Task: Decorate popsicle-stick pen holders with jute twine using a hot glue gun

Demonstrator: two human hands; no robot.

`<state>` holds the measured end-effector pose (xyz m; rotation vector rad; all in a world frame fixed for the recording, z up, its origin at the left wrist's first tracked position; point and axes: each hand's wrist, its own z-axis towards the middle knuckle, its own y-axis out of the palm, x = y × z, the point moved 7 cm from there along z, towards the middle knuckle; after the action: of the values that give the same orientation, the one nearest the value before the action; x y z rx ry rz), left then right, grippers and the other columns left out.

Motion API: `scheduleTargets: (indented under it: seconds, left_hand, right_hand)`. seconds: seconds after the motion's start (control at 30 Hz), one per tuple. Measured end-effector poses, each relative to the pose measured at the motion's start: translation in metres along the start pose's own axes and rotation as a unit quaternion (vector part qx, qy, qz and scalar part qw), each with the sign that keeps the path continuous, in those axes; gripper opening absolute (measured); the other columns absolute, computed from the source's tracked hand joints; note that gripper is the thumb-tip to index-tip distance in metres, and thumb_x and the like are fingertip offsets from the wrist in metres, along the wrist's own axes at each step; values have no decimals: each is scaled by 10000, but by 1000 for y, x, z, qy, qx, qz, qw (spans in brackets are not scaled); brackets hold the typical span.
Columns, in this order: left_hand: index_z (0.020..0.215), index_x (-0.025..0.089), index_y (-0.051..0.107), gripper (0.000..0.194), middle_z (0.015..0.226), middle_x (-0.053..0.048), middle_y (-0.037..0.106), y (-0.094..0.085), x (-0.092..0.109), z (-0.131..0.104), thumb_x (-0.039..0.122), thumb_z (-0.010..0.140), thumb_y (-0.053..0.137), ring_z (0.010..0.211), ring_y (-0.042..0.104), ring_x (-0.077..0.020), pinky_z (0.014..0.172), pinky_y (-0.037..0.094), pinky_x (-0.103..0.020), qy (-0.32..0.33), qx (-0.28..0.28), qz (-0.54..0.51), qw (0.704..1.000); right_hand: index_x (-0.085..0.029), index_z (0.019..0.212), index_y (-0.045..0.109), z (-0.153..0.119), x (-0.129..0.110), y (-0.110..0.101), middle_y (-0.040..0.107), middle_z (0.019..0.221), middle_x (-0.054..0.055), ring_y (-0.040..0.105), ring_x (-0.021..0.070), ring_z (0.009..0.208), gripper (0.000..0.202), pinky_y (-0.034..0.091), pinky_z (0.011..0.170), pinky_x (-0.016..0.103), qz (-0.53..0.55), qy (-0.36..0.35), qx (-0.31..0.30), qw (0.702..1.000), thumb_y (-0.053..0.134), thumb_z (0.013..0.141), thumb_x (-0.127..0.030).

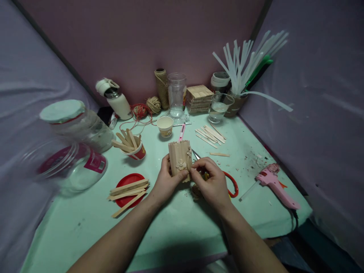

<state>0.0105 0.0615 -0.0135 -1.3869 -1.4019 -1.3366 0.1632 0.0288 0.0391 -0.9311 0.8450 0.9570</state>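
Cylinder [176, 151], long axis tilted away, flower [181, 165] facing camera

container [178, 153]: pale tan | tablecloth [170, 227]: mint green | glue gun [276, 188]: pink | plate [129, 178]: red | cutter [182, 132]: pink, white

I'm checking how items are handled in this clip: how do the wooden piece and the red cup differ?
Support: the left hand holds the wooden piece, while the red cup stands on the table.
Look: the wooden piece is plain wood-coloured with flowers; the red cup is mostly red.
Contents: sticks rise from the red cup; none rise from the wooden piece.
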Motion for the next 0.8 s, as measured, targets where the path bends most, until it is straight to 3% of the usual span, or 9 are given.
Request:
scheduleTargets:
  seconds: [0.63,0.8]
  left_hand:
    - [1295,232,412,806,1322,-117,612,1,2,0,368,640,863,1247,584,-297,1090,429,-450,-5,6,33,999]
    - [1298,233,414,830,1325,-118,609,1,1,0,376,626,880,1254,582,-299,1083,435,-442,-1,6,23,1000]
  right_hand:
    - [-223,697,577,-1,-1,1,616,729,-7,576,156,700,157,456,635,290,-47,-12,0,999,613,813,-124]
    - [-222,744,624,-1,-2,-1,646,765,9,595,165,720,105,469,638,297,-43,-18,3,999,633,817,-147]
